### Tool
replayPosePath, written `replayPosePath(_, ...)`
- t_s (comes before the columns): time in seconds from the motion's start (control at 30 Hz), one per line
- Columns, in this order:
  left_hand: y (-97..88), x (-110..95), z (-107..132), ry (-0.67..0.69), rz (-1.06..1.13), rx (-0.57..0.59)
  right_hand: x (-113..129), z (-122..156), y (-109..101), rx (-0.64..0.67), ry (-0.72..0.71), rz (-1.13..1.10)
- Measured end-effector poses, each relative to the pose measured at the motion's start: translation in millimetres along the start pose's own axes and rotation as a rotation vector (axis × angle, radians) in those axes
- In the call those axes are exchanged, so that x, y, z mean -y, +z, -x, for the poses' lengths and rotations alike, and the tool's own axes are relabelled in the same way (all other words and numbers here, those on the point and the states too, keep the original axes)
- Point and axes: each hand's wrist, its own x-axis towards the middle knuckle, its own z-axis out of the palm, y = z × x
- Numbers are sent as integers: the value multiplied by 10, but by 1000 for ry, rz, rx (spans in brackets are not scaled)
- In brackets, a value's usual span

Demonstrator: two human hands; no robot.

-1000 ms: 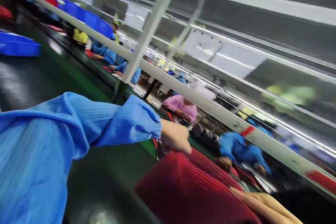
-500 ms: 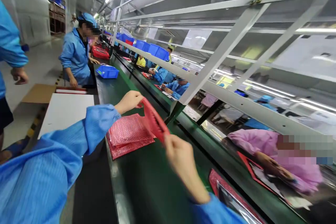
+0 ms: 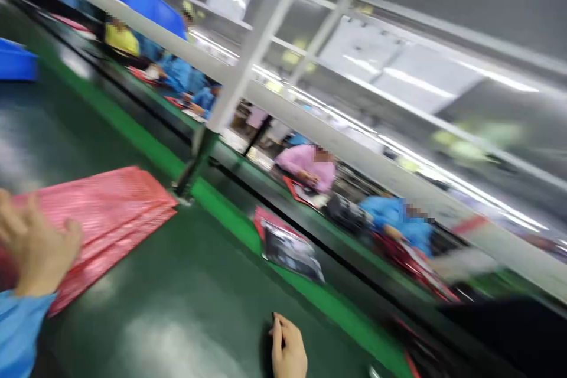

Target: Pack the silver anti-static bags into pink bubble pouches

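Observation:
A stack of red bubble-wrap bags (image 3: 110,201) lies on the dark green work surface (image 3: 190,289) at the left. Over its near left part is my left hand (image 3: 39,242), fingers apart and smeared by motion; it seems to rest on the top bag. My right hand (image 3: 289,348) is at the bottom, right of the middle, low over the green surface and away from the stack. Its fingers are curled in towards the thumb. A small dark spot shows at the fingertips, and I cannot make out whether they hold something.
Near the raised green edge lies a clear bag with dark contents (image 3: 290,248) on a red bubble-wrap piece. A blue bin (image 3: 15,62) stands at the far left. A slanting white post (image 3: 261,41) rises from the bench edge. Co-workers, one with a pink sleeve (image 3: 295,162), sit across the line.
The view has swung right and closer to the bench. Both hands held a red bag between them; now they are apart, the left over the stack, the right lower down without the bag.

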Motion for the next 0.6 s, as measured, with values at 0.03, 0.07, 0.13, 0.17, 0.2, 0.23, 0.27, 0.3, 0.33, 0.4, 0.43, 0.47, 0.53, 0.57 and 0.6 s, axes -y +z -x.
replayPosePath(0.03, 181, -205, 72, 96, 107, 4, -167, -29, -156, 7, 101, 95)
replayPosePath(0.07, 372, -454, 202, 204, 242, 57, -285, -73, -264, 18, 190, 167)
replayPosePath(0.13, 694, -1032, 653, 453, 494, 287, -433, -236, -343, 55, 308, 250)
replayPosePath(0.17, 799, -1321, 949, 564, 582, 436, -483, -357, -337, 85, 348, 278)
replayPosePath(0.2, 866, -1586, 1261, 680, 628, 610, -528, -496, -319, 114, 383, 300)
replayPosePath(0.23, 903, -1818, 1564, 823, 616, 832, -572, -646, -299, 137, 416, 316)
replayPosePath(0.27, 919, -2012, 1834, 981, 554, 1042, -621, -800, -285, 151, 448, 328)
replayPosePath(0.3, 924, -2169, 2053, 1095, 500, 1177, -680, -951, -282, 160, 480, 335)
replayPosePath(0.33, 925, -2291, 2215, 1120, 459, 1263, -749, -1096, -289, 165, 515, 338)
replayPosePath(0.4, 930, -2447, 2378, 1077, 411, 1353, -918, -1359, -328, 170, 605, 335)
replayPosePath(0.43, 939, -2488, 2399, 1019, 407, 1372, -1009, -1475, -353, 172, 658, 330)
replayPosePath(0.47, 951, -2511, 2397, 968, 409, 1388, -1099, -1581, -376, 177, 713, 322)
replayPosePath(0.53, 980, -2517, 2376, 900, 419, 1405, -1249, -1767, -402, 196, 814, 296)
replayPosePath(0.57, 993, -2510, 2370, 882, 430, 1412, -1302, -1850, -401, 211, 851, 278)
replayPosePath(0.6, 1002, -2501, 2371, 871, 441, 1414, -1339, -1927, -388, 232, 876, 256)
